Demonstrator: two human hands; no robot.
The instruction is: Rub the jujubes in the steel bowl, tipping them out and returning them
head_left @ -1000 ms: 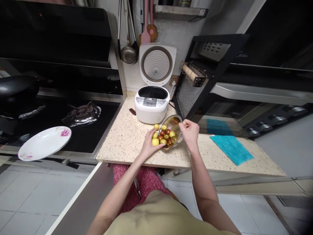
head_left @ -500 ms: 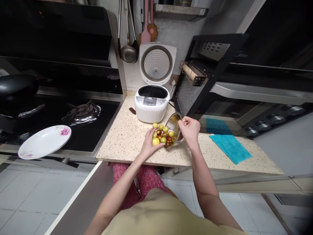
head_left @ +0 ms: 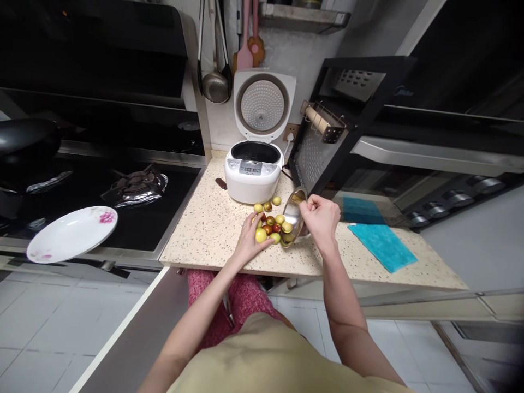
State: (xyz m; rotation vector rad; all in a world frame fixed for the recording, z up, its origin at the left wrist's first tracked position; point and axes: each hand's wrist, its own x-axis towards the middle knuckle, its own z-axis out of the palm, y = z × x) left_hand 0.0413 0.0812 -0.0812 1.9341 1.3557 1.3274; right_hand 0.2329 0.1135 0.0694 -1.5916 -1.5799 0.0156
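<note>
In the head view, I see the steel bowl (head_left: 292, 206) tipped further onto its side than half a second ago, its mouth toward the left hand (head_left: 249, 238). More of the green-and-red fruits (head_left: 270, 220) lie out on the speckled countertop (head_left: 208, 232), so I judge the bowl mostly emptied, with some at its lower lip. The right hand (head_left: 321, 219) grips the rim; the left is open and cupped against the nearest fruits. One fruit sits just before the rice cooker (head_left: 251, 186), nearer it than any does earlier.
</note>
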